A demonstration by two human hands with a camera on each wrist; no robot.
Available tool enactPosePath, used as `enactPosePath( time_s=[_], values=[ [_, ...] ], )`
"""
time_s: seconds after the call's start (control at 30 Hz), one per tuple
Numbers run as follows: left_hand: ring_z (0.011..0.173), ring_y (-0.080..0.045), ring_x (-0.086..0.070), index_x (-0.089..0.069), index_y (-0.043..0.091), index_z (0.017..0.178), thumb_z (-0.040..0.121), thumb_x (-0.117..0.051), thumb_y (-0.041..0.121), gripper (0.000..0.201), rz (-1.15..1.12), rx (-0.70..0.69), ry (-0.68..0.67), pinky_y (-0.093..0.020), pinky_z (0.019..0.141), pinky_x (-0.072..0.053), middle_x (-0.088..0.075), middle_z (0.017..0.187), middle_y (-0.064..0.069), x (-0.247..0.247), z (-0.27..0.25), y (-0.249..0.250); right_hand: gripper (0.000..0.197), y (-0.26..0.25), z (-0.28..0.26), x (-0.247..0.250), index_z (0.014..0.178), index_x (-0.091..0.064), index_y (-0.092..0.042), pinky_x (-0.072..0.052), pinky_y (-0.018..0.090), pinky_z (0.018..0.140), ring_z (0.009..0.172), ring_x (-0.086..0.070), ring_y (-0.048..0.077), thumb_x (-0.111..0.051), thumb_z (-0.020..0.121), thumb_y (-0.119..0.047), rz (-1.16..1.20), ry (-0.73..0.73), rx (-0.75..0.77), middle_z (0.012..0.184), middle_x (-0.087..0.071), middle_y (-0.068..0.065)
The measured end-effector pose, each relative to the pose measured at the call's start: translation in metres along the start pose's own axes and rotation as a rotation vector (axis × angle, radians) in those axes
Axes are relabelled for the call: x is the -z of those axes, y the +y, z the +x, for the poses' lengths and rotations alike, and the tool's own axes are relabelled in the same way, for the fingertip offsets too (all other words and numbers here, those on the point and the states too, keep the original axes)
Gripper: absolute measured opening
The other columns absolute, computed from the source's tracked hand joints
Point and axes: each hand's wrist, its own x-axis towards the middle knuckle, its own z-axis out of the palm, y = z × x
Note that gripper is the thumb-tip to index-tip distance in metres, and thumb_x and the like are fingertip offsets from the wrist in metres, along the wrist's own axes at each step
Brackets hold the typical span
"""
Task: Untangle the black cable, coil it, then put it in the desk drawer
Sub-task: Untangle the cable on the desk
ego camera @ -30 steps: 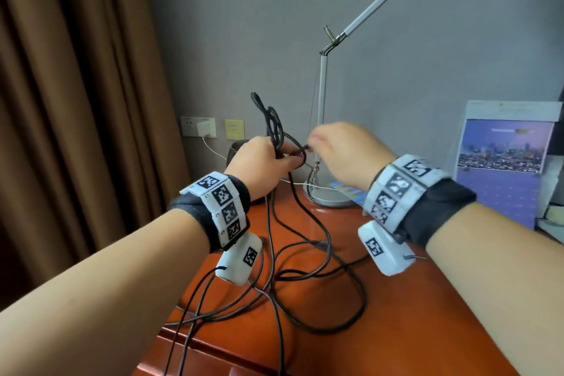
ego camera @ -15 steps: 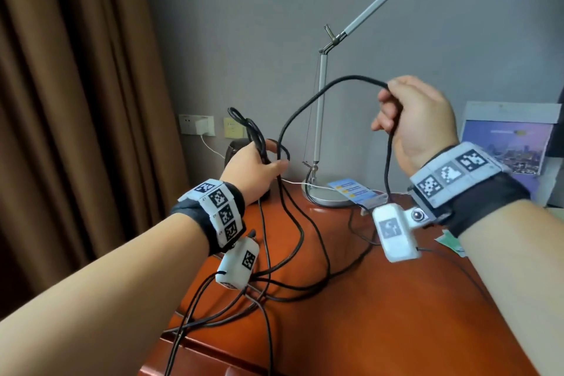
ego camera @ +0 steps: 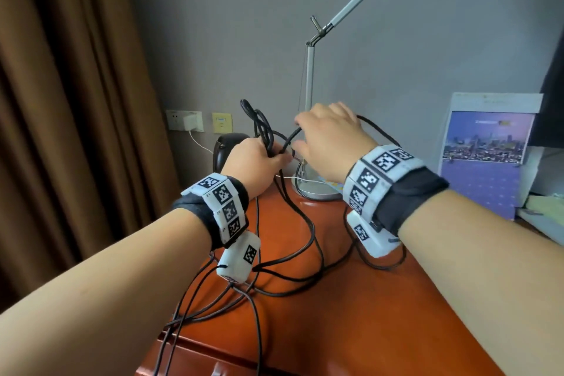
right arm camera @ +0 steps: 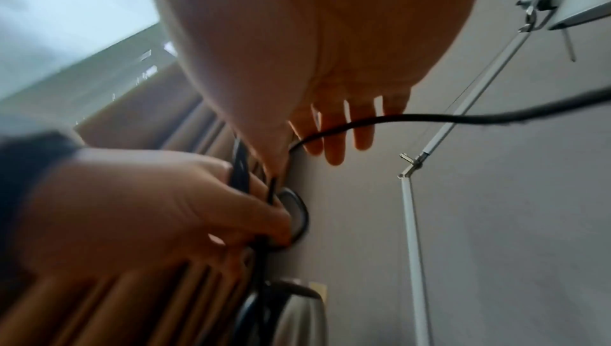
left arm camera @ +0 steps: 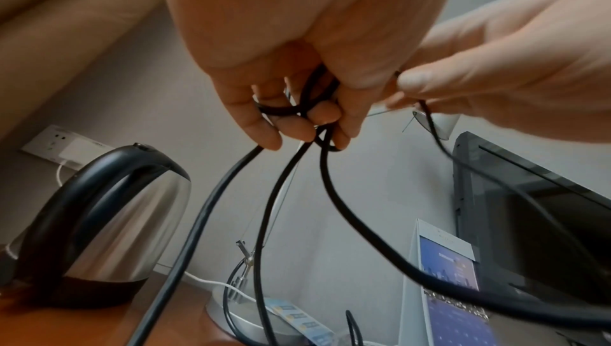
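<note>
Up close, left hand (ego camera: 254,159) gripping black cable (ego camera: 308,232) loops, right hand (ego camera: 329,140) pinching strand, fingertips hidden

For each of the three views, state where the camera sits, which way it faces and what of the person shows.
Head: on the head, facing forward and down at the desk; both forearms, left hand, right hand.
Left wrist: under the left wrist, facing along the fingers gripping the black cable.
Right wrist: under the right wrist, facing along its fingers; left hand too.
Shared: kettle, lamp.
</note>
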Motion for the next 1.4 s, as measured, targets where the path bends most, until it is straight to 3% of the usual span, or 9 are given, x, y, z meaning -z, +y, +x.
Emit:
enactPosePath(
  time_s=[0.13, 0.3, 0.4, 0.5, 0.67, 0.87, 1.13, 1.27, 1.4],
  values=[
    [0.047, 0.001, -0.053, -0.073, 0.028, 0.077, 0.095, -0.068, 0.039, 0.021, -0.003, 0.052, 0.034, -0.021, 0.052, -0.041, -0.060, 0.055, 0.017, 0.010, -0.001, -0.010, 0.019, 0.026, 0.006, -0.003, 0.094, -0.063, -0.023, -0.036, 0.032, 0.072, 0.085, -0.055, 0.023, -0.054, 0.102, -0.037, 0.506, 0.080, -0.055, 0.082, -0.056, -0.004],
    [0.044, -0.003, -0.049, -0.070, 0.013, 0.075, 0.095, -0.068, 0.031, 0.027, -0.029, 0.091, 0.051, -0.011, 0.044, -0.035, -0.055, 0.052, 0.008, 0.015, -0.004, -0.027, 0.021, 0.078, -0.001, 0.009, 0.066, -0.062, -0.028, -0.052, 0.041, 0.080, 0.069, -0.050, 0.010, -0.062, 0.078, -0.044, 1.239, 0.466, -0.407, 0.064, -0.051, -0.014],
    [0.041, -0.002, -0.049, -0.073, 0.013, 0.077, 0.094, -0.069, 0.029, 0.024, -0.080, 0.117, 0.052, -0.010, 0.043, -0.035, -0.057, 0.055, 0.007, 0.014, -0.004, -0.025, 0.021, 0.108, -0.008, -0.003, 0.088, -0.075, -0.024, -0.049, 0.039, 0.087, 0.092, -0.065, 0.032, -0.057, 0.092, -0.034, 0.722, 0.100, -0.602, 0.096, -0.072, 0.010],
    [0.048, -0.007, -0.054, -0.072, 0.019, 0.070, 0.092, -0.069, 0.033, 0.027, -0.066, 0.125, 0.053, -0.022, 0.053, -0.046, -0.062, 0.057, 0.005, 0.010, -0.003, -0.022, 0.038, 0.109, -0.022, -0.022, 0.132, -0.065, -0.016, -0.036, 0.037, 0.108, 0.131, -0.049, 0.036, -0.046, 0.099, -0.011, 0.105, -0.352, -0.594, 0.140, -0.058, 0.016],
    [0.057, -0.015, -0.064, -0.073, 0.022, 0.066, 0.089, -0.071, 0.033, 0.025, -0.087, 0.142, 0.014, -0.040, 0.069, -0.062, -0.067, 0.058, 0.006, -0.006, -0.004, -0.010, 0.051, 0.041, -0.017, -0.004, 0.146, -0.048, -0.019, -0.037, 0.039, 0.111, 0.138, -0.043, 0.033, -0.045, 0.096, -0.017, 0.221, -0.232, -0.211, 0.149, -0.049, 0.011],
    [0.055, -0.008, -0.061, -0.078, 0.028, 0.076, 0.092, -0.071, 0.035, 0.019, -0.103, 0.080, 0.028, -0.031, 0.063, -0.058, -0.067, 0.059, 0.011, -0.006, -0.007, 0.005, 0.026, 0.001, -0.007, -0.009, 0.106, -0.062, -0.009, -0.044, 0.035, 0.079, 0.099, -0.060, 0.031, -0.040, 0.107, -0.021, 0.141, -0.162, -0.070, 0.107, -0.065, 0.009],
    [0.051, -0.013, -0.058, -0.069, 0.011, 0.076, 0.088, -0.068, 0.027, 0.020, -0.113, 0.198, 0.032, -0.044, 0.070, -0.060, -0.063, 0.055, 0.003, 0.009, -0.009, -0.023, 0.024, 0.095, -0.009, 0.014, 0.066, -0.070, -0.039, -0.057, 0.056, 0.082, 0.070, -0.057, 0.029, -0.049, 0.076, -0.046, 0.956, 0.520, -0.586, 0.074, -0.063, 0.005],
    [0.053, -0.018, -0.057, -0.068, 0.018, 0.068, 0.087, -0.068, 0.027, 0.021, -0.161, 0.172, -0.001, -0.050, 0.064, -0.059, -0.060, 0.052, 0.003, 0.005, -0.008, -0.012, 0.034, 0.128, -0.025, -0.010, 0.112, -0.069, -0.002, -0.048, 0.044, 0.096, 0.111, -0.060, 0.044, -0.043, 0.100, -0.022, 0.304, -0.044, -0.773, 0.119, -0.064, 0.030],
    [0.053, -0.014, -0.057, -0.073, 0.034, 0.067, 0.088, -0.070, 0.029, 0.021, -0.163, 0.117, -0.010, -0.043, 0.066, -0.060, -0.064, 0.054, 0.003, -0.003, -0.008, 0.004, 0.057, 0.082, -0.033, -0.013, 0.150, -0.041, -0.014, -0.032, 0.041, 0.115, 0.141, -0.037, 0.037, -0.050, 0.094, -0.014, 0.169, -0.221, -0.463, 0.152, -0.043, 0.018]
  ],
)
